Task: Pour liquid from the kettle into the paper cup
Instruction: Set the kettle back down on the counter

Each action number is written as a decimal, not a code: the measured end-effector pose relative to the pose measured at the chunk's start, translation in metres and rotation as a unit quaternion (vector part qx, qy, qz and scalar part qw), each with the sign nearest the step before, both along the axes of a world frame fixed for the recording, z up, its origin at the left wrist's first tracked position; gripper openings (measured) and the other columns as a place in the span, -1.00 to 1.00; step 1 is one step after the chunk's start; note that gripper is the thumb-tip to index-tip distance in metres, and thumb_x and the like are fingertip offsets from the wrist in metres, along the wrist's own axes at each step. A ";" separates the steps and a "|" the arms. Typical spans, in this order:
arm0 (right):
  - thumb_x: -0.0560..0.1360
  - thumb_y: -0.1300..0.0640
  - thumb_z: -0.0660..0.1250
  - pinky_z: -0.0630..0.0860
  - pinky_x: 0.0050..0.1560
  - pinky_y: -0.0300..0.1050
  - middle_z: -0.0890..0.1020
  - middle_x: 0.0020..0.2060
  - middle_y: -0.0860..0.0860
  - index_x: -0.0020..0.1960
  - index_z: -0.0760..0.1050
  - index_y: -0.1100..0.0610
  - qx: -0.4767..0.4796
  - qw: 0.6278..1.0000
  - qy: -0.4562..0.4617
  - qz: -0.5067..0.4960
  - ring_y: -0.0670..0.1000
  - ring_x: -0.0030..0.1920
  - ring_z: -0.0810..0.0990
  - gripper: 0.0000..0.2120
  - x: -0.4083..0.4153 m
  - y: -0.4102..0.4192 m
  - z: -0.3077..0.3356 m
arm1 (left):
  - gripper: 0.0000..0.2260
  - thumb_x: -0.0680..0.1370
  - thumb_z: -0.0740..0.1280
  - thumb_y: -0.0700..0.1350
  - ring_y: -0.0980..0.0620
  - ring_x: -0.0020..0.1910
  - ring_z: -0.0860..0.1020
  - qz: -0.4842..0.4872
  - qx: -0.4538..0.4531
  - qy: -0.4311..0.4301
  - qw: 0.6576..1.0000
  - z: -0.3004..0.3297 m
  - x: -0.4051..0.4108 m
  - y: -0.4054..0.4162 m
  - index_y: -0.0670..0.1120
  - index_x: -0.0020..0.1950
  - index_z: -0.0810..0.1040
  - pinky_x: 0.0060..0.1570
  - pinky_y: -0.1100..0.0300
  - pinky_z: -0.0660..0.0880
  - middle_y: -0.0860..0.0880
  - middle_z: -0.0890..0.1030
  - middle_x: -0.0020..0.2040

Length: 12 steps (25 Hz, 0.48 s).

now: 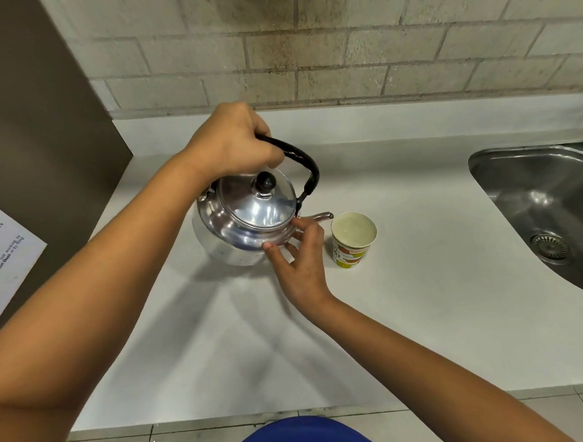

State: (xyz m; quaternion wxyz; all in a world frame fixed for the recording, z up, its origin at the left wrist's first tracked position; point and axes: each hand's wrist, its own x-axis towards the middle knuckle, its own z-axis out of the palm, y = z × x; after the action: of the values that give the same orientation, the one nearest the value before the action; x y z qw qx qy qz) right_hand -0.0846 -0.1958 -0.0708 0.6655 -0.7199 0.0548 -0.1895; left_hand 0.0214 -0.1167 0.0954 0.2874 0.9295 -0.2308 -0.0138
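A shiny metal kettle [240, 222] with a black arched handle and a black lid knob is tilted to the right over the white counter. My left hand [231, 143] is closed around the top of the handle. My right hand [301, 263] rests its spread fingertips against the kettle's right side, just under the base of the spout. The spout tip sits at the left rim of a paper cup [353, 243]. The cup stands upright, has a printed green and orange pattern, and holds pale liquid.
A steel sink [541, 212] with a drain strainer sits at the right. A brick wall runs behind the white counter [419, 315]. A brown panel [42, 130] bearing a printed paper sheet [7, 250] stands at the left. The counter's front edge is close to my body.
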 end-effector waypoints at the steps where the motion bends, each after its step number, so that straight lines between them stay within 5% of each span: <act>1: 0.38 0.18 0.41 0.48 0.20 0.12 0.26 0.19 0.04 0.14 0.25 0.06 -0.016 1.000 0.004 0.002 0.09 0.20 0.40 -0.56 0.001 0.001 -0.002 | -0.88 0.18 0.33 -0.08 0.10 -0.53 0.36 0.011 -0.016 0.012 1.000 -0.005 0.002 0.006 -0.12 -0.45 0.58 -0.42 0.22 0.29 0.04 0.39 -0.60; 7: 0.37 0.14 0.41 0.42 0.24 0.18 0.23 0.21 0.02 0.18 0.26 0.14 -0.104 0.994 0.038 0.022 0.10 0.23 0.37 -0.53 0.003 0.001 -0.015 | -0.91 0.14 0.33 -0.08 0.16 -0.60 0.30 0.067 -0.077 0.043 0.994 -0.038 0.008 0.033 -0.08 -0.53 0.52 -0.59 0.36 0.24 0.09 0.32 -0.70; 12: 0.38 0.12 0.39 0.41 0.27 0.16 0.25 0.28 0.13 0.21 0.25 0.15 -0.142 0.987 0.055 0.043 0.09 0.27 0.33 -0.51 0.004 0.002 -0.020 | -0.91 0.11 0.33 -0.10 0.07 -0.53 0.27 0.095 -0.121 0.082 0.985 -0.057 0.011 0.048 -0.04 -0.61 0.51 -0.47 0.28 0.23 0.10 0.27 -0.68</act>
State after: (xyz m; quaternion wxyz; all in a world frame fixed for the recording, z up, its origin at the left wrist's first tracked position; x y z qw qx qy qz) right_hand -0.0810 -0.1937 -0.0911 0.5604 -0.8178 0.0328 -0.1272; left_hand 0.0328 -0.0684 0.0385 0.4160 0.9011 -0.1171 -0.0346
